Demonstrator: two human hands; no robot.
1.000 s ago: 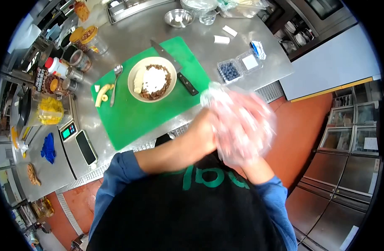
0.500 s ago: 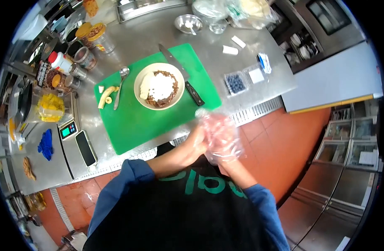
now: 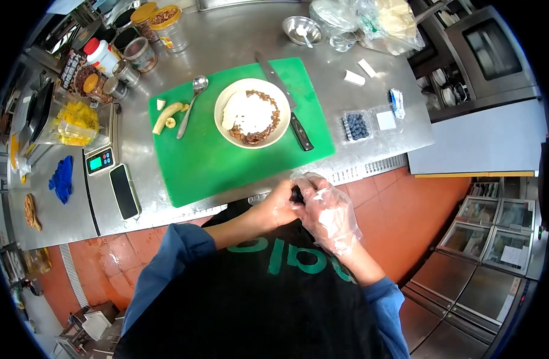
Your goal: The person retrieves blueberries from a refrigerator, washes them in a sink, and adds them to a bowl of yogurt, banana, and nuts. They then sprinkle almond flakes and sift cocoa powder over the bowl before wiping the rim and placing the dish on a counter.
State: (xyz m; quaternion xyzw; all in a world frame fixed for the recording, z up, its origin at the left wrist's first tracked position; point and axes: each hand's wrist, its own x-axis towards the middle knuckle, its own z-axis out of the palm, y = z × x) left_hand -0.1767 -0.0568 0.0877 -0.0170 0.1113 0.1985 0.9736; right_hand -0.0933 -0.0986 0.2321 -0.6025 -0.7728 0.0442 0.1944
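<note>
My right hand (image 3: 329,214) wears a clear, loose plastic glove, its fingers curled toward my left hand (image 3: 277,206). The bare left hand is closed against the finger end of the glove. A small dark patch shows between the two hands; I cannot make out what it is. Both are held in front of the counter edge, below the green cutting board (image 3: 226,173). On the board stands a bowl (image 3: 225,131) with white cream and brown granola-like pieces. A knife (image 3: 299,130) lies to its right, a spoon (image 3: 194,99) and cut banana (image 3: 167,117) to its left.
Blueberries (image 3: 356,126) in a clear box sit right of the board. A metal bowl (image 3: 293,25) with a spoon stands behind. To the left are a phone (image 3: 125,191), a digital scale (image 3: 100,160), a blue cloth (image 3: 61,179) and several jars (image 3: 171,36).
My right hand has turned, its gloved fingers now bent toward the left hand. The left hand stays against the glove. The view has shifted, so the counter things appear farther right.
</note>
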